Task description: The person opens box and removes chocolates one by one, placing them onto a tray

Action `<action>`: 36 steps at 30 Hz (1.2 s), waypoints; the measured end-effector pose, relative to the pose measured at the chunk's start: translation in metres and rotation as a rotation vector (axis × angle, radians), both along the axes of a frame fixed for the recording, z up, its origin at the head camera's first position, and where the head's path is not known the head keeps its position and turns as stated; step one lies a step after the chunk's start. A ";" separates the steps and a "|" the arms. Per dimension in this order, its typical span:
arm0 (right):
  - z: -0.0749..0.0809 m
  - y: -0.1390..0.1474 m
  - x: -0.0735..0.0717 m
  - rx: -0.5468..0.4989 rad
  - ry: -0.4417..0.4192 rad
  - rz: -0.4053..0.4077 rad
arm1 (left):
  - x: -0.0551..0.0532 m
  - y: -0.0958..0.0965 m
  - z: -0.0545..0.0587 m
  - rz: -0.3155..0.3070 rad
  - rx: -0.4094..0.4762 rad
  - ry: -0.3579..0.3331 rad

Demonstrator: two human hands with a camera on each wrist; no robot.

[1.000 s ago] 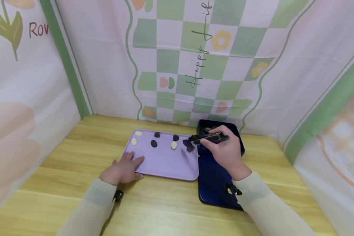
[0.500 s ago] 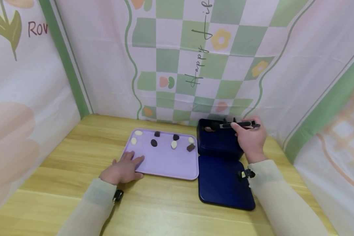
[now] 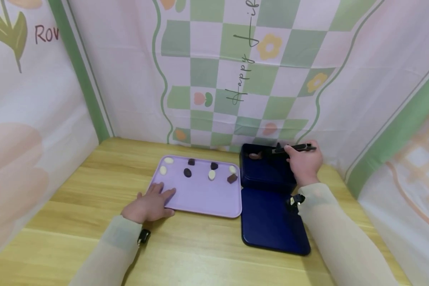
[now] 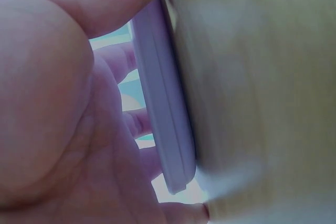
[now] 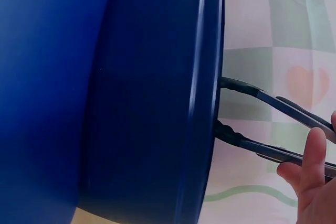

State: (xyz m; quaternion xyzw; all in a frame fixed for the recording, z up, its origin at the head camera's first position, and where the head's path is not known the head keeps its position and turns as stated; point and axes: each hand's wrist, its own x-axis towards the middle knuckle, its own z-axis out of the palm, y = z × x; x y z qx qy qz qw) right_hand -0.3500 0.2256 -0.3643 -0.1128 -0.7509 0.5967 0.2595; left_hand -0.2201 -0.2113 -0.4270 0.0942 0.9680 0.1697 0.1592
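Note:
My right hand [image 3: 305, 167] grips black tongs [image 3: 294, 148] by the handles; their tips reach down over the rim into the navy box [image 3: 268, 180]. In the right wrist view the two arms of the tongs [image 5: 283, 153] stand apart, with the tips hidden behind the box wall [image 5: 152, 98]. Inside the box lies a brown oval piece [image 3: 255, 156], like a chocolate. My left hand [image 3: 150, 204] rests, fingers spread, on the near left corner of the lilac tray [image 3: 200, 198]. On the tray are several chocolate-like pieces, among them a white oval [image 3: 211, 175] and a brown square [image 3: 232, 178].
The navy lid [image 3: 273, 222] lies flat in front of the box, right beside the tray. Patterned cloth [image 3: 228, 79] hangs behind the wooden table [image 3: 186, 254] and on both sides. A small black device [image 3: 143, 237] is strapped to my left wrist.
My right hand has carried the tongs from over the tray's right end to the box, then lowered their tips inside. The brown square now lies free on the tray. My left hand has stayed put.

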 end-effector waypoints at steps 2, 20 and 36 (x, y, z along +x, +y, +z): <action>-0.002 0.000 -0.004 -0.018 0.001 -0.011 | 0.000 0.000 0.001 -0.002 0.006 0.001; 0.017 0.024 0.024 0.124 -0.083 -0.006 | 0.003 0.000 0.005 0.006 0.002 0.007; 0.006 0.033 0.028 -0.046 -0.059 -0.009 | 0.001 0.002 -0.002 0.004 -0.017 0.005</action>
